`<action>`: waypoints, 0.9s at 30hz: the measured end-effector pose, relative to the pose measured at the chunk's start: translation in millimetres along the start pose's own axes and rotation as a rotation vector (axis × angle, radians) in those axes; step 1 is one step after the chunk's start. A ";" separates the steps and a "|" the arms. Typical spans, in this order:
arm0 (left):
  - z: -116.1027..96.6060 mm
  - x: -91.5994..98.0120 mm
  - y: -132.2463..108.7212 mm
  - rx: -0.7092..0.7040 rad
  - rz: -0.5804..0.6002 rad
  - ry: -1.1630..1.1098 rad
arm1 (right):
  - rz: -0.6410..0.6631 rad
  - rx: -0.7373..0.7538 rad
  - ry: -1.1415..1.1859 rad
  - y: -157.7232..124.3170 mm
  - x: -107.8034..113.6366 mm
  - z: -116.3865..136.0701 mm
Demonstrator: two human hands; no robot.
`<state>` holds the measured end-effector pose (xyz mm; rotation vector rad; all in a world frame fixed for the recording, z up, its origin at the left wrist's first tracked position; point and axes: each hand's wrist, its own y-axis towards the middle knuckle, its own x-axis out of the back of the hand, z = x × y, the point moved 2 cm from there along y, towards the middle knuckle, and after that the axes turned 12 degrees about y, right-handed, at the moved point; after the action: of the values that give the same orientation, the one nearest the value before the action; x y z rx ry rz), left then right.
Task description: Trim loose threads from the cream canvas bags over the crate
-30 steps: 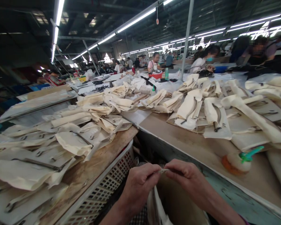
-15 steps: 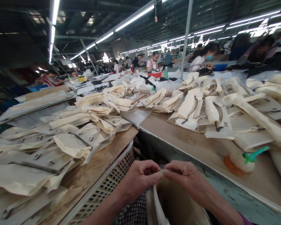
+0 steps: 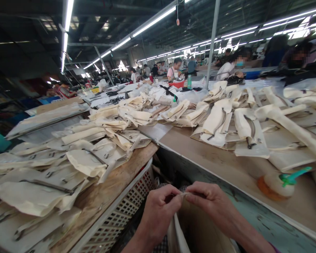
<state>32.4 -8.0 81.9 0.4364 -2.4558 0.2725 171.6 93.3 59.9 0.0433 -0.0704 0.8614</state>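
Low in the middle of the head view, my left hand (image 3: 158, 211) and my right hand (image 3: 213, 207) meet fingertip to fingertip. Both pinch the top edge of a cream fabric piece (image 3: 197, 230) that hangs down between my forearms over my lap. The left hand's fingers are curled into a pinch; the right hand's thumb and fingers press on the same edge. Just left of my left hand is a white lattice basket (image 3: 116, 225).
Cream fabric pieces with dark zippers lie piled on the wooden bench (image 3: 113, 182) at left and on the long table (image 3: 226, 168) at right. A small glue bottle with a green nozzle (image 3: 281, 181) lies at right. Other people work at the far end beside a metal pole (image 3: 212, 42).
My hands stay pinched on the fabric edge and have hardly moved. The camera has shifted slightly, so the scene sits a little lower and to the right.
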 end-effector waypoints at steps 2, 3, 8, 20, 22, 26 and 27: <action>4.2 -2.3 -3.6 0.029 -0.001 -0.061 | -0.001 -0.012 0.019 0.0 0.8 -1.1; 5.6 -3.2 -4.9 0.029 0.001 -0.082 | 0.001 -0.014 0.029 -0.1 1.4 -1.5; 2.9 -2.9 -5.2 -0.051 0.032 -0.076 | -0.007 0.021 0.024 -3.7 3.8 0.0; -8.7 -9.1 8.4 -0.274 -0.059 0.322 | 0.047 0.016 -0.115 -12.0 16.1 2.9; -11.9 -11.9 11.0 -0.298 -0.048 0.335 | 0.064 0.040 -0.206 -11.5 19.5 3.6; -19.6 -14.9 11.0 -0.327 -0.036 0.336 | 0.115 0.070 -0.457 -8.2 21.9 1.6; -20.4 -14.3 10.8 -0.327 -0.015 0.305 | 0.121 0.078 -0.502 -7.2 22.2 0.8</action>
<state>50.3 11.5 88.2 0.2496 -2.1444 -0.0673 191.5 105.4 62.3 0.3310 -0.5137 0.9579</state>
